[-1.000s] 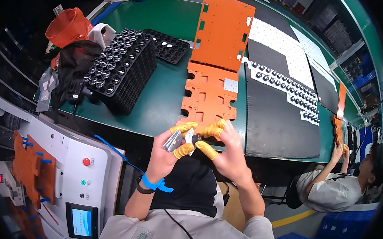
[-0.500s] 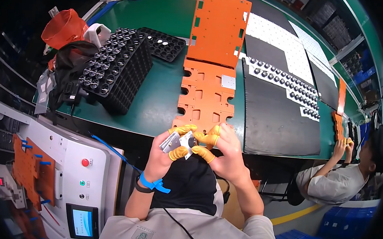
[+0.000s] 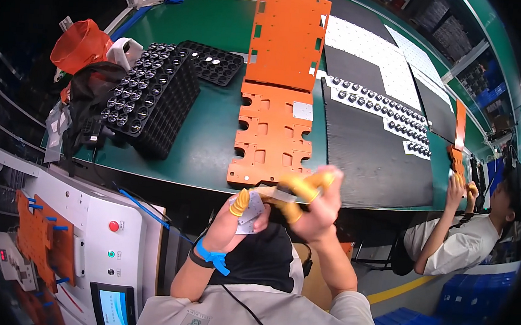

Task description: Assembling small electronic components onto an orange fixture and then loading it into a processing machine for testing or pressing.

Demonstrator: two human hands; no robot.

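My left hand [image 3: 238,218], with yellow finger cots, holds a small grey metal plate [image 3: 250,212] just in front of my chest. My right hand [image 3: 312,202], also in yellow finger cots, pinches a thin pale strip [image 3: 282,194] next to that plate, pulled away to the right. Both hands hover below the near edge of the green table [image 3: 207,141]. Straight ahead on the table lies an orange cut-out fixture plate [image 3: 273,133].
A second, larger orange plate [image 3: 287,34] lies behind the first. Stacked black trays of small round parts [image 3: 150,97] sit at left beside an orange bag [image 3: 78,44]. A black conveyor belt [image 3: 364,151] carries white sheets with round parts. Another person [image 3: 466,237] works at right. A control panel [image 3: 110,242] stands at lower left.
My hands have dropped lower and come apart. The right hand has drawn a thin strip off to the right while the left keeps the small plate.
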